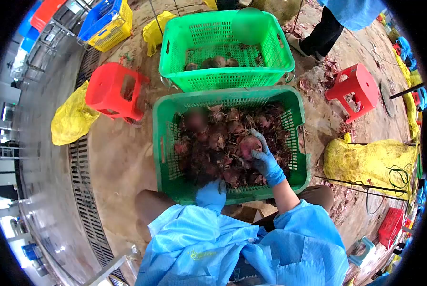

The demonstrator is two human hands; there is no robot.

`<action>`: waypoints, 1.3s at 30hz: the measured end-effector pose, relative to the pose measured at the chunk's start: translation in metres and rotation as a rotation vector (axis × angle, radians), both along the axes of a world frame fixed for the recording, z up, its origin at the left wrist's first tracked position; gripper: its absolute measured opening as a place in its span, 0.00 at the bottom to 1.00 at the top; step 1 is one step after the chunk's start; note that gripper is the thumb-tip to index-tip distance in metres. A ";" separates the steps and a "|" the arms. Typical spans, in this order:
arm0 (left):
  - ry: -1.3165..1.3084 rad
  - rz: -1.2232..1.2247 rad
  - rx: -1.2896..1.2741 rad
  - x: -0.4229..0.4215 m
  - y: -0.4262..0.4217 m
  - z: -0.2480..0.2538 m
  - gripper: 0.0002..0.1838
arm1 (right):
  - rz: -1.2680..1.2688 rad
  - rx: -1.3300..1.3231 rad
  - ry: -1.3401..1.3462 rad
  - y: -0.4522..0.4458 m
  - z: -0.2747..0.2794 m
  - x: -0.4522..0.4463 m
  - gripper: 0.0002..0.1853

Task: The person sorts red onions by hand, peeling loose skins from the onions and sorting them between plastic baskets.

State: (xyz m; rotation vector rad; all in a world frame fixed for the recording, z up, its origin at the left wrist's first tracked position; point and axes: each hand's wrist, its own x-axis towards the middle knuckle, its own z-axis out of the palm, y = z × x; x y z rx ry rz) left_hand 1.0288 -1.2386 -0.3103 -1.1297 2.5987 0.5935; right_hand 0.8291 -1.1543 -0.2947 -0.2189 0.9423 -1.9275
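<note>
A dark green crate [161,183] stands before me, filled with dark reddish-purple, round root-like pieces and loose peelings. My right hand [267,159], in a blue glove, is wrapped round a purplish-red round piece [248,147] over the right middle of the crate. My left hand [212,194], also gloved in blue, is at the crate's near edge; its fingertips are dark and blurred against the contents, and what they hold, if anything, cannot be made out.
Beyond it stands a bright green crate [223,77] with a few round pieces. Red stools [109,90] [359,90] flank the crates. Yellow net sacks [75,117] [371,159] lie at both sides. A person's leg [324,31] shows at the upper right.
</note>
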 end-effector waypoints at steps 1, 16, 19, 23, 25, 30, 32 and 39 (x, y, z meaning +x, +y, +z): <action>-0.025 0.004 0.000 -0.001 0.000 0.002 0.21 | -0.003 -0.004 0.005 -0.001 0.008 0.002 0.39; -0.164 -0.017 0.176 -0.008 -0.008 0.016 0.22 | -0.236 0.188 -0.273 -0.032 0.013 -0.022 0.26; -0.112 0.002 0.124 -0.005 -0.006 0.011 0.22 | -0.162 0.042 -0.367 -0.046 0.020 -0.061 0.24; -0.138 -0.027 0.081 -0.005 -0.004 0.011 0.23 | -0.295 -0.061 -0.235 -0.034 0.066 -0.085 0.21; 0.011 0.040 0.012 0.011 -0.001 -0.008 0.23 | -0.394 -0.070 -0.165 -0.010 0.103 -0.090 0.21; -0.075 0.049 0.029 0.018 0.001 0.000 0.26 | -0.960 0.053 0.647 0.162 0.200 -0.143 0.21; -0.028 0.050 -0.008 0.016 0.003 0.000 0.26 | -1.232 0.298 0.953 0.219 0.263 -0.139 0.22; -0.030 0.088 -0.027 0.021 0.001 -0.026 0.27 | -1.717 0.588 0.984 0.463 0.331 -0.200 0.17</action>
